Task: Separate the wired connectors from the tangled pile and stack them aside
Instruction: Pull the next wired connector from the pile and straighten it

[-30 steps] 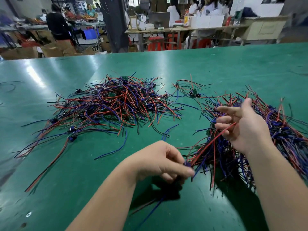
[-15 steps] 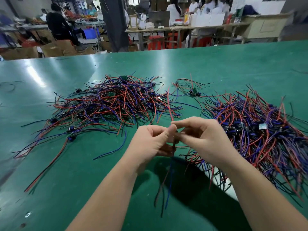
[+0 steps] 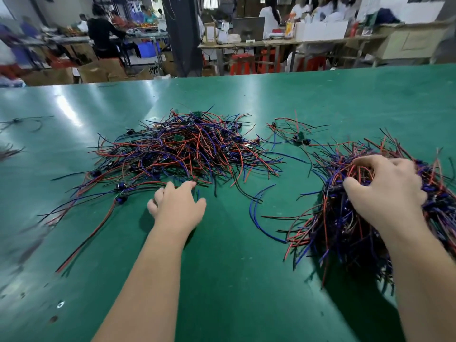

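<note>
clutching stack [image 3: 345, 230] with right hand [image 3: 387, 191], left hand [image 3: 177, 206] relaxed

Illumination bright and even, from overhead. Pale glare streaks cross the green table [image 3: 74, 112] at far left and centre. Soft shadows lie beneath the left hand [image 3: 177, 206] and under the right wire pile [image 3: 345, 238]. Left edge smeared by motion blur; table's far edge bows; background soft.
</note>
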